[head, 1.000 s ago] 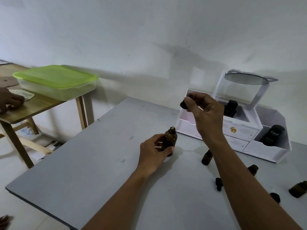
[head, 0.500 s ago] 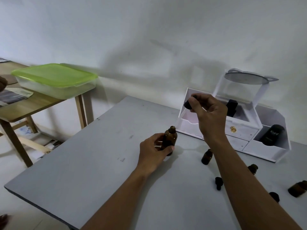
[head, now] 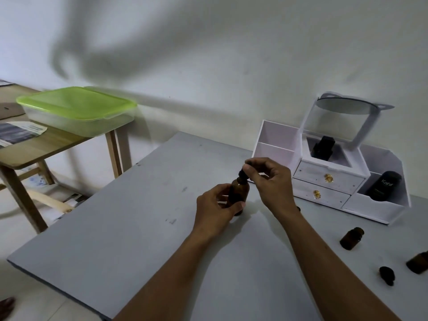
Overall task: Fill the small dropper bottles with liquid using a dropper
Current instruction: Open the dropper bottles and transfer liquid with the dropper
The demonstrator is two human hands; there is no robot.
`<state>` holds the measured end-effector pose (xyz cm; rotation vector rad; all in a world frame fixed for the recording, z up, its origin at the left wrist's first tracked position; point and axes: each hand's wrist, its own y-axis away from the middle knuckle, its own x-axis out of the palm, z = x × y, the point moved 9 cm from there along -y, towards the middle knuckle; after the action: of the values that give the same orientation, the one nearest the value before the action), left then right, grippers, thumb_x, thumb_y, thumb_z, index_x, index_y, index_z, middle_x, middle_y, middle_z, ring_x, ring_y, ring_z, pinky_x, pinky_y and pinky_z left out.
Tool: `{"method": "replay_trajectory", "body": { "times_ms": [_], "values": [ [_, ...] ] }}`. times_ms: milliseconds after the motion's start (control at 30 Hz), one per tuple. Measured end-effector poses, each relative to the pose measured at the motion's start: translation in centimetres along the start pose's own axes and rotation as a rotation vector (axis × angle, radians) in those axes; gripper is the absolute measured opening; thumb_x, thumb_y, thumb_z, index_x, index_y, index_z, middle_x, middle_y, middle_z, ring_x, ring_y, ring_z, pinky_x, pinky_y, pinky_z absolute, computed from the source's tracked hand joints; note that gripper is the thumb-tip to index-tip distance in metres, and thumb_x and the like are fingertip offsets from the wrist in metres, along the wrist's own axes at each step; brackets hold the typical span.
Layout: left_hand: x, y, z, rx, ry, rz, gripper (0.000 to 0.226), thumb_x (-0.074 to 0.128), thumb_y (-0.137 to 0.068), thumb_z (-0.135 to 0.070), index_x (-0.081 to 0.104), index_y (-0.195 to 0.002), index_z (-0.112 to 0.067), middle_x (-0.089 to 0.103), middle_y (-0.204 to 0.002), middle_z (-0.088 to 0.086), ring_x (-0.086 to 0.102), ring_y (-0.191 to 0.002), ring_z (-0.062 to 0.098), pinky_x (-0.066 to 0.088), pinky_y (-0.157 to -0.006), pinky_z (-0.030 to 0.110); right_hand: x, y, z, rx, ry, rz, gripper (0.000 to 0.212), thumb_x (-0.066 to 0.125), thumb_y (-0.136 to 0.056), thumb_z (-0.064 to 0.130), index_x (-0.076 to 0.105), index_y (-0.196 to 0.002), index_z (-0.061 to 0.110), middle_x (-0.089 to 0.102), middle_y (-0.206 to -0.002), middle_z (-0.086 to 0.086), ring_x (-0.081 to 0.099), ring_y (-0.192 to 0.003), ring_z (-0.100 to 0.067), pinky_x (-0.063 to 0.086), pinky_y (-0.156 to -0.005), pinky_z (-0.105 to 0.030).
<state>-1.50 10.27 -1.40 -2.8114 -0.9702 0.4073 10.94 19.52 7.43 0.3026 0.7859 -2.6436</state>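
Right now the left hand point(head: 215, 209) is wrapped around a brown glass bottle point(head: 238, 193), fingers and thumb curled round its body, and the bottle stands upright on the grey table point(head: 115, 228), roughly at its middle. Just above, the right hand point(head: 271, 181) pinches the black dropper top point(head: 243, 178) between thumb and fingertips, the other fingers loosely bent; the top sits right at the bottle's mouth, though whether it is seated on the neck cannot be told. To the right, well apart from the hands, a small brown bottle point(head: 351, 238) stands open on the table, a second small bottle point(head: 418, 262) lies at the picture's edge, and a loose black cap point(head: 387, 275) rests between them, nearer the front. Behind the right hand a white organiser point(head: 324, 179) with two drawers stands against the wall, a round mirror point(head: 347, 107) tilted over it, a black bottle point(head: 383, 185) in its right compartment and a dark box point(head: 322, 145) in the middle one. Off to the left a wooden table point(head: 34, 149) carries a clear container with a green lid point(head: 76, 107), with papers point(head: 20, 130) lying just beside it.
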Motion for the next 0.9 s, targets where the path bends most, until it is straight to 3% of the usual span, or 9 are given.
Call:
{"method": "replay_trajectory", "body": {
  "times_ms": [267,500,567,733,900],
  "values": [
    [0.1,-0.1,0.1,0.012,-0.027,0.005,0.051,0.081,-0.074,-0.031,0.063,-0.121,-0.023,0.063,-0.104,-0.015,0.059,-0.081,-0.007,0.042,-0.064,-0.002,0.3,0.1,-0.6,-0.011,0.038,-0.019,0.008,0.072,-0.089,0.016,0.072,-0.089,0.024,0.073,-0.085,0.010,0.070,-0.084,-0.006,0.060,-0.077,-0.028],
    [0.1,-0.2,0.2,0.012,-0.035,0.000,0.052,0.082,-0.073,-0.031,0.063,-0.121,-0.023,0.068,-0.115,-0.006,0.063,-0.092,0.005,0.047,-0.074,0.005,0.5,0.0,-0.4,-0.038,0.057,-0.028,0.009,0.072,-0.089,0.011,0.073,-0.087,0.020,0.073,-0.083,0.007,0.070,-0.081,-0.007,0.055,-0.073,-0.019],
    [0.2,-0.2,0.3,0.011,-0.034,0.001,0.052,0.082,-0.074,-0.031,0.063,-0.121,-0.023,0.068,-0.115,-0.006,0.064,-0.093,0.006,0.048,-0.077,0.009,0.4,0.1,-0.3,-0.038,0.050,-0.041,0.009,0.072,-0.090,0.013,0.073,-0.087,0.021,0.072,-0.083,0.009,0.069,-0.081,-0.006,0.057,-0.073,-0.022],
    [0.2,-0.3,0.3,0.010,-0.040,0.001,0.052,0.082,-0.073,-0.031,0.063,-0.122,-0.024,0.068,-0.115,-0.007,0.062,-0.089,0.004,0.045,-0.067,0.001,0.4,-0.1,-0.1,0.000,-0.007,-0.008,0.006,0.073,-0.089,0.017,0.074,-0.092,0.022,0.074,-0.088,0.009,0.071,-0.088,-0.007,0.062,-0.080,-0.036],
    [0.2,-0.3,0.4,-0.017,-0.064,-0.005,0.054,0.081,-0.074,-0.031,0.062,-0.124,-0.023,0.067,-0.116,-0.007,0.060,-0.091,0.005,0.042,-0.064,-0.001,-0.9,-0.6,1.8,-0.020,-0.079,-0.022,0.011,0.073,-0.089,0.016,0.074,-0.098,0.011,0.077,-0.083,0.000,0.075,-0.082,-0.012,0.062,-0.072,-0.033]
  ]
}}
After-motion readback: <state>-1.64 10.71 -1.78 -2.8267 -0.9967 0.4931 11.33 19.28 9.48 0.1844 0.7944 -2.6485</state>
